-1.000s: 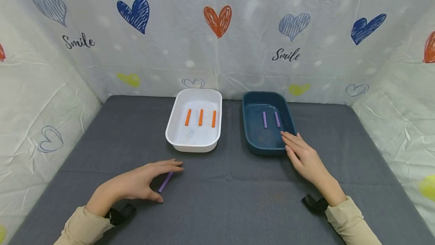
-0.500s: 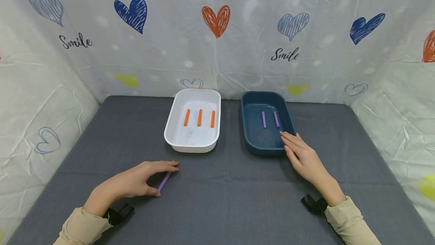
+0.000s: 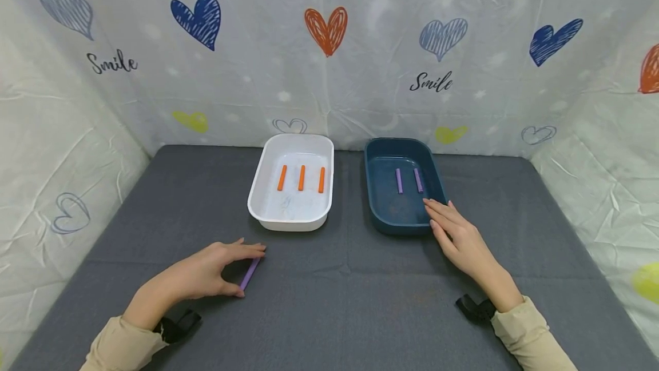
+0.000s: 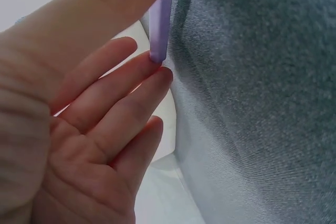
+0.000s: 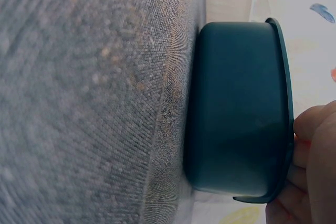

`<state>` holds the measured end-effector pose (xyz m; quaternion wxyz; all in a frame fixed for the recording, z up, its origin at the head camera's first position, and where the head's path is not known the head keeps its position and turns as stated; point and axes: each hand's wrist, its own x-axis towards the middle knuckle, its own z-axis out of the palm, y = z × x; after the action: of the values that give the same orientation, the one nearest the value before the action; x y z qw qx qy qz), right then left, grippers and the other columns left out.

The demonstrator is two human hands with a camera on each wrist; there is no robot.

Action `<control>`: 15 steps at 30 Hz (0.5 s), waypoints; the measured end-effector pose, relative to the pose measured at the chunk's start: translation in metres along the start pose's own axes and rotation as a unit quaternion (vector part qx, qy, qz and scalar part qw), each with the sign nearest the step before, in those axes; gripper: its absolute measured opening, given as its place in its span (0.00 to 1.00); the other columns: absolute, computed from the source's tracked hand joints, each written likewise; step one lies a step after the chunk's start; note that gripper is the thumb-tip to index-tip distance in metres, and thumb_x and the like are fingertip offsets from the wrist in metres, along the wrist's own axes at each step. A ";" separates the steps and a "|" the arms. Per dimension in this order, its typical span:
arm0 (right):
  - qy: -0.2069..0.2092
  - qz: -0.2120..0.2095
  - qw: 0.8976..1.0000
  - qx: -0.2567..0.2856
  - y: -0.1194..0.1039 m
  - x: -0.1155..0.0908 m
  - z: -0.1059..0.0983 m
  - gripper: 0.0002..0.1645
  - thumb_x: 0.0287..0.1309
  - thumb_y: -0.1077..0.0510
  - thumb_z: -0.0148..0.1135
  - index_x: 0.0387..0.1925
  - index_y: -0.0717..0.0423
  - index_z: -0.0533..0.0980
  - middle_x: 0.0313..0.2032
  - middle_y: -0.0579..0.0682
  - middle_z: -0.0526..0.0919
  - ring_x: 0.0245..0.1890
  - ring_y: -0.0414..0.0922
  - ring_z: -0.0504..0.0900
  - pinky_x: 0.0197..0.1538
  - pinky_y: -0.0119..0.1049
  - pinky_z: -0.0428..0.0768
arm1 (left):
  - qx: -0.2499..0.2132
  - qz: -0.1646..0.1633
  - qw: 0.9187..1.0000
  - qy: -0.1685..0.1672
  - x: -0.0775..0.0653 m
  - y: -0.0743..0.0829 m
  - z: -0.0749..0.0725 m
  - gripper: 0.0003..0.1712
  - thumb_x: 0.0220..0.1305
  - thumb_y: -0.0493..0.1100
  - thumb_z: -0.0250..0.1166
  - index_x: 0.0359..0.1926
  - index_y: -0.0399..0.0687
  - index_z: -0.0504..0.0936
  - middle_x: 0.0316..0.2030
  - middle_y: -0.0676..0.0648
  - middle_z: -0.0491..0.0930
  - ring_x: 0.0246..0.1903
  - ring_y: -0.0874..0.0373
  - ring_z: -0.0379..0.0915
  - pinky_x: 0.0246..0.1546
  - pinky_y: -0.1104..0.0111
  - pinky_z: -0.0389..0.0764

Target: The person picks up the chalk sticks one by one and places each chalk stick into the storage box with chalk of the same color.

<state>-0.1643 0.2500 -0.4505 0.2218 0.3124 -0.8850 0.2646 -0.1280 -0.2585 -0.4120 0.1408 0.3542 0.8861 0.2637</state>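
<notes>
My left hand (image 3: 203,274) pinches a slim purple chalk-like stick (image 3: 250,272) lengthwise, the thumb at its near end and fingertips at its far end. In the left wrist view the purple stick (image 4: 160,27) spans from thumb to fingers, close over the grey cloth. My right hand (image 3: 460,239) rests with straight fingers on the near right edge of a dark blue tray (image 3: 381,205). The right wrist view shows the blue tray's side (image 5: 236,108) with fingers (image 5: 310,121) at its rim. Inside that tray lie two purple sticks (image 3: 399,181).
Left of the blue tray stands a white tray (image 3: 268,205) holding three orange sticks (image 3: 301,178). Both stand at the back of the grey cloth-covered table (image 3: 350,314). A white curtain (image 3: 370,74) printed with hearts hangs behind and along the sides.
My left thumb and fingers have closed in on the ends of the purple stick, which lay between them. The right hand has stayed at the blue tray. The head view has shifted slightly.
</notes>
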 end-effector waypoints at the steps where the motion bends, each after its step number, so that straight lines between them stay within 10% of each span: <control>1: 0.000 0.000 1.000 0.000 0.000 0.000 0.000 0.23 0.69 0.64 0.56 0.62 0.69 0.73 0.66 0.57 0.72 0.65 0.56 0.72 0.72 0.50 0.59 | 0.002 0.001 1.000 0.001 0.000 0.001 0.000 0.41 0.45 0.40 0.81 0.62 0.38 0.77 0.64 0.38 0.73 0.64 0.28 0.62 0.58 0.40 0.69; 15: -0.006 0.007 1.000 -0.003 -0.001 0.000 0.000 0.23 0.69 0.64 0.57 0.63 0.69 0.73 0.66 0.57 0.72 0.66 0.55 0.71 0.70 0.56 0.62 | 0.035 0.013 0.999 0.020 0.000 0.011 -0.003 0.44 0.44 0.41 0.82 0.63 0.33 0.76 0.62 0.37 0.75 0.62 0.26 0.63 0.57 0.41 0.71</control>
<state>-0.1639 0.2496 -0.4502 0.2156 0.3067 -0.8895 0.2613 -0.1231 -0.2528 -0.4028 0.1072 0.3650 0.8929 0.2408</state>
